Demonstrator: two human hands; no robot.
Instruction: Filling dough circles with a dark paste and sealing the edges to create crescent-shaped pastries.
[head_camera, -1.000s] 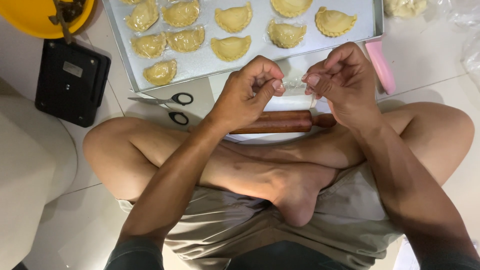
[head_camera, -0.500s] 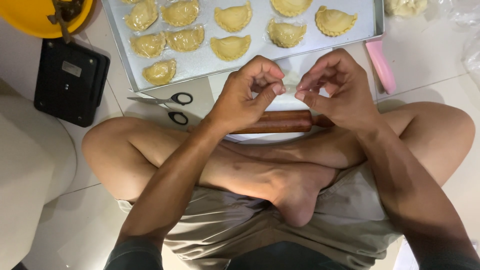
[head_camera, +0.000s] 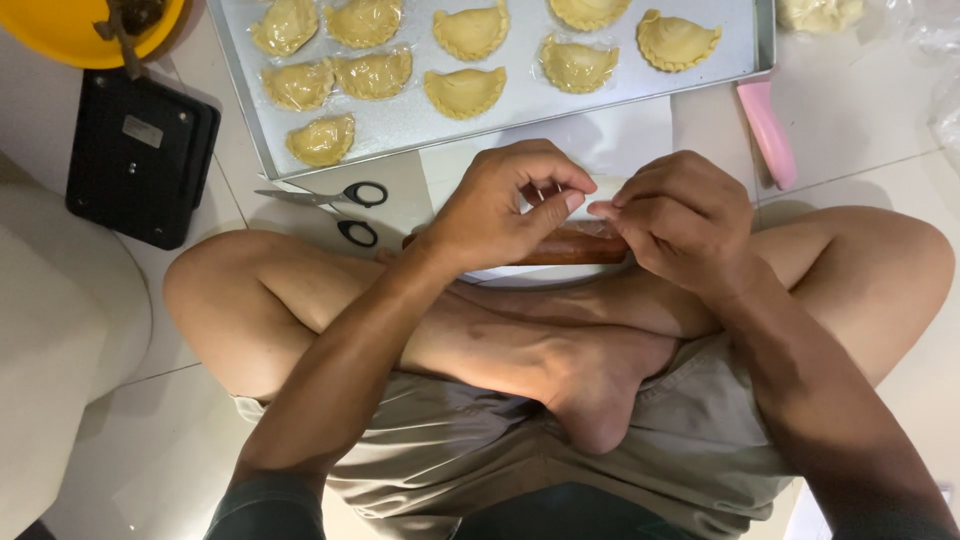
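I sit cross-legged on a tiled floor. My left hand (head_camera: 505, 205) and my right hand (head_camera: 680, 215) meet above my shins, fingertips almost touching, pinching a thin, clear piece of plastic film (head_camera: 590, 195) between them. Just beneath the hands lies a brown wooden rolling pin (head_camera: 575, 247) on a white sheet (head_camera: 600, 140). Beyond it stands a metal baking tray (head_camera: 400, 130) with several crimped, half-moon pastries (head_camera: 465, 90), some wrapped in clear film.
Black-handled scissors (head_camera: 345, 210) lie left of the hands. A black box (head_camera: 140, 155) and a yellow bowl (head_camera: 60, 30) are at the far left, a pink scraper (head_camera: 768, 130) at the right, dough and plastic bags (head_camera: 900, 30) at the top right.
My hands have drawn closer together, and the right hand has come down toward the left until the fingertips nearly touch.
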